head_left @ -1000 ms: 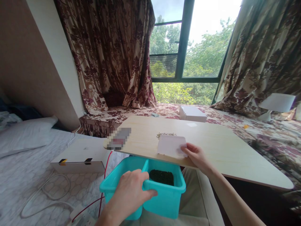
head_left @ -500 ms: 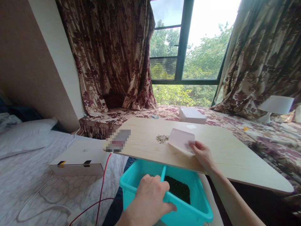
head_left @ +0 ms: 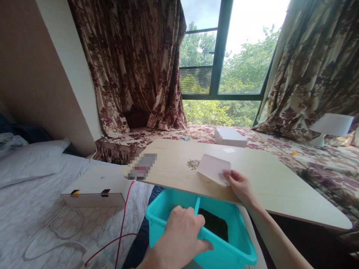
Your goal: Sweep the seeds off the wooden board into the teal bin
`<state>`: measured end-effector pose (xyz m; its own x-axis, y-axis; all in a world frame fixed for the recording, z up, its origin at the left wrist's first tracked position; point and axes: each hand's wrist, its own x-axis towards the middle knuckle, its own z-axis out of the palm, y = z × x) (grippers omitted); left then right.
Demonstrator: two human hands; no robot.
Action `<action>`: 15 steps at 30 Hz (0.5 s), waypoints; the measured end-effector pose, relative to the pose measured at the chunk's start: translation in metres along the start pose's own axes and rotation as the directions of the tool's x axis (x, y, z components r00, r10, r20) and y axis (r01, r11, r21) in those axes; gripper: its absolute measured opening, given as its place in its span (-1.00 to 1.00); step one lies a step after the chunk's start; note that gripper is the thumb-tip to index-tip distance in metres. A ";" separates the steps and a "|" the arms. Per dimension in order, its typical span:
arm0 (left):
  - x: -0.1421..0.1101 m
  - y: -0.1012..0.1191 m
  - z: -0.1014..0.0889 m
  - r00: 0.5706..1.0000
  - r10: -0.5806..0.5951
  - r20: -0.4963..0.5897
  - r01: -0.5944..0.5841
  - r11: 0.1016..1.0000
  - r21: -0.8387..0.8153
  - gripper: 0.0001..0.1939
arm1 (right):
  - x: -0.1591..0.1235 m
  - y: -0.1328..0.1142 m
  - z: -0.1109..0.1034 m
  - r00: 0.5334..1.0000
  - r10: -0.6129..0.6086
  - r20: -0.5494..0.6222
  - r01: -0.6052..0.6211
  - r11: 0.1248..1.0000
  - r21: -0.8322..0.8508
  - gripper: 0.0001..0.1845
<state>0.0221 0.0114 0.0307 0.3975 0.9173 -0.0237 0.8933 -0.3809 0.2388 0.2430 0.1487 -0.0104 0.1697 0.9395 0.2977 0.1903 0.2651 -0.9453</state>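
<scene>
My right hand (head_left: 238, 184) pinches the lower right corner of a thin whitish plastic scraper (head_left: 213, 167) with rounded corners and a small hole. The scraper is tilted over the pale wooden table (head_left: 280, 179), its left edge beside a small pile of greenish-brown dried bits (head_left: 193, 164). Below the table's near edge is a turquoise divided bin (head_left: 227, 254). My left hand (head_left: 182, 233) is closed over the bin's near rim by the divider, its fingertips hidden inside. Dark, fine granular stuff (head_left: 214, 224) lies in the right compartment; my hand hides much of the left one.
A blurred-out flat device (head_left: 143, 167) with a red cable (head_left: 124, 215) lies at the table's left end. A white box (head_left: 97, 185) rests on the bed at left. Behind the table are another white box (head_left: 230, 136) and, farther right, a lamp (head_left: 332, 125).
The scraper and my right hand have shifted slightly left, nearer the pile. My left hand keeps its hold on the bin. The whole view has shifted a little.
</scene>
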 end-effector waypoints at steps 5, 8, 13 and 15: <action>0.000 -0.001 0.001 1.000 -0.001 -0.004 0.001 1.000 -0.001 -0.61 | -0.016 -0.007 0.003 0.995 0.014 0.099 -0.015 1.000 0.013 -0.53; 0.000 0.000 0.000 1.000 0.000 -0.004 0.000 1.000 0.002 -0.63 | -0.030 -0.017 0.006 0.974 0.062 0.220 -0.070 0.997 0.031 -0.53; 0.000 -0.001 0.000 1.000 0.002 -0.001 -0.002 1.000 0.004 -0.65 | -0.026 -0.023 0.006 0.979 0.007 0.203 -0.018 0.998 0.053 -0.52; 0.000 -0.001 0.000 1.000 0.001 -0.004 -0.001 1.000 -0.003 -0.65 | -0.015 -0.017 0.004 0.995 -0.027 0.094 0.022 0.998 0.058 -0.51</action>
<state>0.0211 0.0113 0.0301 0.3977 0.9173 -0.0199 0.8921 -0.3816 0.2419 0.2330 0.1310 0.0007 0.0723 0.9481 0.3096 0.1373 0.2980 -0.9447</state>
